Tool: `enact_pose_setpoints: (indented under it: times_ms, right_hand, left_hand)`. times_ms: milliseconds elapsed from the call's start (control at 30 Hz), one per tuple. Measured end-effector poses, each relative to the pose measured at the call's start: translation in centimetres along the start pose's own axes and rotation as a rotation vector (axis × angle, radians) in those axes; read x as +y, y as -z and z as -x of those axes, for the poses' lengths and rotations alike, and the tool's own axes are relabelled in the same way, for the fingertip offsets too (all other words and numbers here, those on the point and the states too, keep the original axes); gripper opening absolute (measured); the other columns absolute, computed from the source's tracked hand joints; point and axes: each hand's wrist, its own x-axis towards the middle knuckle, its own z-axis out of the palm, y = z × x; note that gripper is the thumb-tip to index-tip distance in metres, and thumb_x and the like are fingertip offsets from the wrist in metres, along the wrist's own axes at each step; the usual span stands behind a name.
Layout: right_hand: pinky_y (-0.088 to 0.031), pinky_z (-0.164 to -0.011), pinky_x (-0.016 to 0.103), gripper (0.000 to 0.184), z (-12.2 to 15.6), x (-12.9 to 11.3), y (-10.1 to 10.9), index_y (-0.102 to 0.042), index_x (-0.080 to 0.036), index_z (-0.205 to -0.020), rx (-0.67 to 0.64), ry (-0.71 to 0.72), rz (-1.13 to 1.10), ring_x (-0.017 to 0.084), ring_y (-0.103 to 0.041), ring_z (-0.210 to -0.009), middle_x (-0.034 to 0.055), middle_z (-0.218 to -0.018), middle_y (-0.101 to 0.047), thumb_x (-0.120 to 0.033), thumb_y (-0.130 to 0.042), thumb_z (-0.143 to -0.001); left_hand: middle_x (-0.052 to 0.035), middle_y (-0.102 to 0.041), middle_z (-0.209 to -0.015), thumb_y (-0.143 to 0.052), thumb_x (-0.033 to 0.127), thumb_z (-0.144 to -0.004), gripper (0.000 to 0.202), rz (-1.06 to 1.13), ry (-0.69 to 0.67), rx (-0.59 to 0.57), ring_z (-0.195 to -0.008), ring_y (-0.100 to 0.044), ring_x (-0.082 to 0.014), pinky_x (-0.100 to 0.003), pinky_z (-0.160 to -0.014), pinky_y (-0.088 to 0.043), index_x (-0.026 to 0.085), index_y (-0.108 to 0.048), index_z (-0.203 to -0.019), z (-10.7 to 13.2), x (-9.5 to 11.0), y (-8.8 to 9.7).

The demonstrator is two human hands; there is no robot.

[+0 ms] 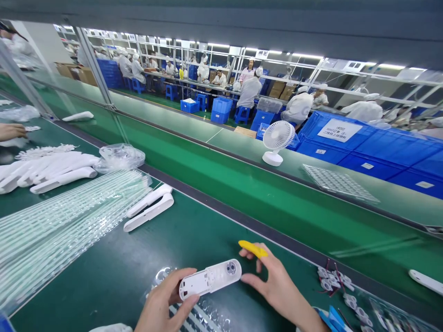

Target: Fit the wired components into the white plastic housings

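Head view is showing the green table [114,272] running along a conveyor belt [263,203], and I am logging items from largest down. Stacked clear trays [51,230] are lying across the left of the table. Beyond them a pile of white housings [44,170] is sitting, with two more white shells [149,207] lying side by side just right of the trays. A small white fan [277,140] is standing on the far ledge. At the near edge, I am seeing the left hand [162,304] grasping a white plastic casing [210,278] by its left end, holding it level just above the table. The right hand [277,288] is touching the casing's right end with a fingertip while pinching a yellow tool [253,249] between thumb and forefinger. Small wired parts [334,281] are lying to the right.
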Motion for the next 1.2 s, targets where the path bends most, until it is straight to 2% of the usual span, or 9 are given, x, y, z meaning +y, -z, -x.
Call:
enact_pose_setpoints:
  times_ms: [67, 167, 333, 433, 633, 800, 933, 1100, 1200]
  right_hand:
    - [-0.044, -0.084, 0.032, 0.041, 0.2, -0.2, -0.2, -0.053, -0.026, -0.109, -0.076, 0.004, 0.028, 0.018, -0.053, -0.099, 0.0027, -0.112, -0.057, -0.024, -0.064, -0.069]
    - [-0.037, -0.095, 0.036, 0.031, 0.6, -0.5, -0.1, -0.054, -0.029, -0.107, -0.056, 0.000, 0.047, 0.018, -0.050, -0.107, 0.0003, -0.112, -0.058, -0.024, -0.058, -0.077]
    - [-0.044, -0.088, 0.037, 0.031, 1.1, 0.0, -0.2, -0.056, -0.030, -0.104, -0.031, 0.057, 0.159, 0.020, -0.054, -0.101, 0.0002, -0.105, -0.062, -0.021, -0.059, -0.074]
    - [-0.045, -0.087, 0.036, 0.033, 1.4, 1.0, -0.6, -0.055, -0.032, -0.107, 0.000, 0.062, 0.191, 0.020, -0.054, -0.102, -0.0007, -0.106, -0.062, -0.023, -0.058, -0.075]
    - [-0.047, -0.085, 0.037, 0.033, 2.1, 2.4, -1.2, -0.055, -0.035, -0.108, 0.017, 0.112, 0.237, 0.021, -0.052, -0.104, -0.0024, -0.108, -0.061, -0.027, -0.059, -0.075]
    - [-0.048, -0.083, 0.038, 0.035, 2.5, 2.4, -1.1, -0.050, -0.034, -0.113, 0.068, 0.200, 0.272, 0.021, -0.052, -0.104, -0.0019, -0.109, -0.061, -0.029, -0.055, -0.079]
    - [-0.047, -0.086, 0.040, 0.029, 2.3, 2.9, -1.3, -0.054, -0.033, -0.107, 0.035, 0.144, 0.277, 0.023, -0.048, -0.111, -0.0017, -0.112, -0.060, -0.029, -0.055, -0.078]
    - [-0.048, -0.086, 0.036, 0.032, 2.5, 2.1, -0.2, -0.054, -0.033, -0.109, 0.026, 0.118, 0.260, 0.021, -0.052, -0.107, -0.0009, -0.112, -0.060, -0.027, -0.056, -0.078]
    - [-0.048, -0.086, 0.035, 0.032, 2.7, 1.8, 0.0, -0.053, -0.034, -0.110, 0.050, 0.106, 0.245, 0.020, -0.051, -0.109, -0.0027, -0.112, -0.060, -0.029, -0.054, -0.079]
  left_hand:
    - [-0.0056, -0.063, -0.101, -0.053, 0.037, -0.077, 0.031, 0.037, -0.005, 0.019, -0.084, -0.061, -0.0175, -0.020, -0.068, -0.051, 0.021, -0.058, -0.103, 0.3, 0.3, 0.0]
    - [-0.0058, -0.061, -0.106, -0.055, 0.037, -0.076, 0.032, 0.083, -0.014, 0.015, -0.089, -0.060, -0.0190, -0.021, -0.068, -0.052, 0.022, -0.059, -0.104, 0.5, 0.6, 0.2]
    - [-0.0045, -0.063, -0.100, -0.055, 0.025, -0.073, 0.028, -0.001, 0.041, -0.005, -0.085, -0.061, -0.0180, -0.021, -0.071, -0.051, 0.021, -0.062, -0.100, 0.0, -0.5, -0.2]
    - [-0.0039, -0.061, -0.105, -0.053, 0.024, -0.074, 0.030, -0.051, 0.021, -0.029, -0.085, -0.060, -0.0173, -0.021, -0.069, -0.050, 0.022, -0.061, -0.102, -0.3, -0.9, -0.6]
    - [-0.0072, -0.062, -0.096, -0.052, 0.017, -0.072, 0.031, -0.234, 0.021, -0.044, -0.083, -0.060, -0.0183, -0.021, -0.067, -0.049, 0.017, -0.063, -0.102, -0.2, 0.0, -0.8]
    - [-0.0078, -0.059, -0.104, -0.049, 0.025, -0.077, 0.033, -0.212, -0.015, -0.069, -0.084, -0.060, -0.0190, -0.022, -0.065, -0.049, 0.019, -0.059, -0.108, 0.1, 0.0, -0.7]
    - [-0.0085, -0.061, -0.100, -0.050, 0.018, -0.074, 0.034, -0.302, -0.013, -0.063, -0.088, -0.059, -0.0216, -0.027, -0.076, -0.048, 0.017, -0.061, -0.107, 0.0, -0.8, -1.2]
    - [-0.0092, -0.059, -0.106, -0.049, 0.023, -0.077, 0.037, -0.288, -0.026, -0.107, -0.087, -0.059, -0.0214, -0.021, -0.061, -0.050, 0.018, -0.057, -0.112, 0.2, -0.3, -1.1]
    - [-0.0074, -0.057, -0.111, -0.046, 0.029, -0.080, 0.036, -0.270, -0.052, -0.112, -0.086, -0.060, -0.0193, -0.020, -0.062, -0.050, 0.023, -0.055, -0.115, 0.6, 0.6, -0.7]
